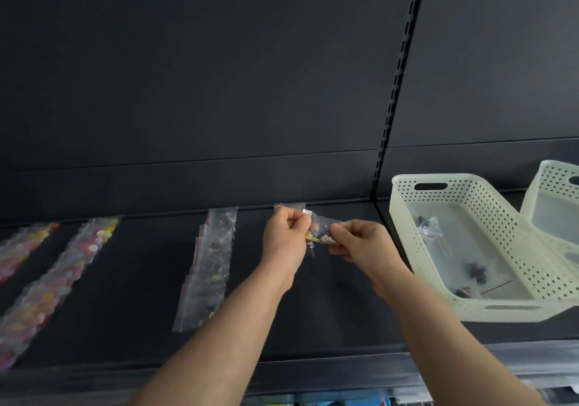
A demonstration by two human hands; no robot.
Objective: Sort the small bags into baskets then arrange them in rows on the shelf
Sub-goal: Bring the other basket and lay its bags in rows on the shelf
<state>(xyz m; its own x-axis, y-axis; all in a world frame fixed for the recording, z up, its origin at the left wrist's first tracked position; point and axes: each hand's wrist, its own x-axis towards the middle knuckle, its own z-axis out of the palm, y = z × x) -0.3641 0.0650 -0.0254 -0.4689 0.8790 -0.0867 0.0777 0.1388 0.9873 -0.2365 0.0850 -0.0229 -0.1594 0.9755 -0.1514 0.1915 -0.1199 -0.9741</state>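
— What do your fingers (pixel 343 228) hold?
— My left hand (pixel 283 241) and right hand (pixel 360 244) pinch one small crinkly clear plastic bag (pixel 318 227) above the matte dark shelf (pixel 141 296), beside the cream perforated basket (pixel 507 249).

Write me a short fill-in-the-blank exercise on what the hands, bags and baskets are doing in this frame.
The left hand and the right hand both pinch a small clear ____ between them.
The nearer basket stands on the shelf to the ____ of the right hand.
The row of clear bags lies to the ____ of the left hand.
Missing words: bag, right, left.
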